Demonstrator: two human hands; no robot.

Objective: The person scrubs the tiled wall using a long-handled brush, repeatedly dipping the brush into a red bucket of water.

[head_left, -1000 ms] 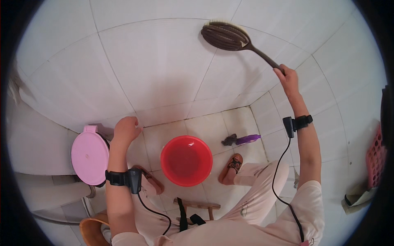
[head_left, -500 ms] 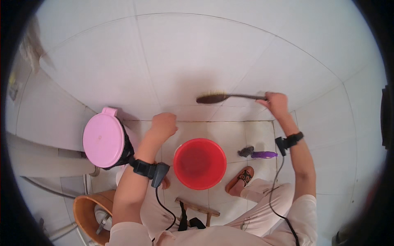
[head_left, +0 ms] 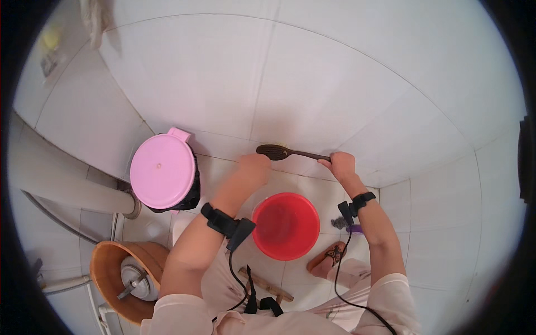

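My right hand [head_left: 341, 166] is closed around the handle of a dark hairbrush [head_left: 272, 152], held level above and beyond the red bucket. The brush's slotted back faces up, and a trace of yellowish bristles shows at its far edge. My left hand [head_left: 254, 169] is right at the brush head, blurred, with its fingers mostly hidden from view. Whether it touches the brush I cannot tell. Below both hands stands the red bucket [head_left: 286, 226] on the tiled floor; its inside looks darker on the left.
A bin with a pink lid [head_left: 163, 170] and black liner stands left. Nearer are a brown wooden tub [head_left: 111, 285] and a grey pipe [head_left: 67, 181]. A small wooden stool [head_left: 268, 285] is in front of me. A purple object [head_left: 354, 229] lies beside a grey scrubber [head_left: 339, 223]. White tiled walls [head_left: 335, 84] enclose the space.
My right hand has brought the brush lower and turned it so its back faces up. My left hand has moved right, to the brush head. The whole view has shifted.
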